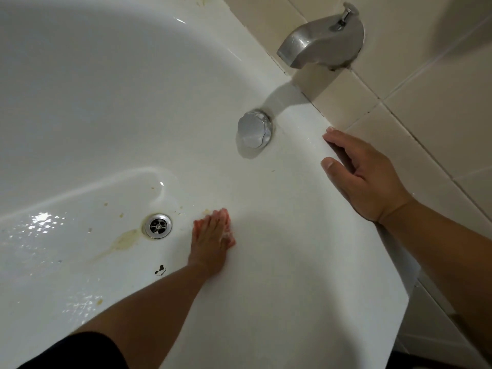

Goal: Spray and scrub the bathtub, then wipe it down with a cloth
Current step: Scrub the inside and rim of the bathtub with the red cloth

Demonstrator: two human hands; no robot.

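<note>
Left hand (213,235) presses straight fingers (217,219) on the bathtub (106,102) floor beside the drain (158,226), lower centre; right hand (364,177) rests loose-fingered on its rim

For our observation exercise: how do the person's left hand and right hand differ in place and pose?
The left hand lies low inside the bathtub beside the drain; the right hand rests up at its rim by the tiled wall. The left hand is flat, fingers straight and together; the right hand's thumb and forefinger are apart. Both are bare and touch the tub.
</note>
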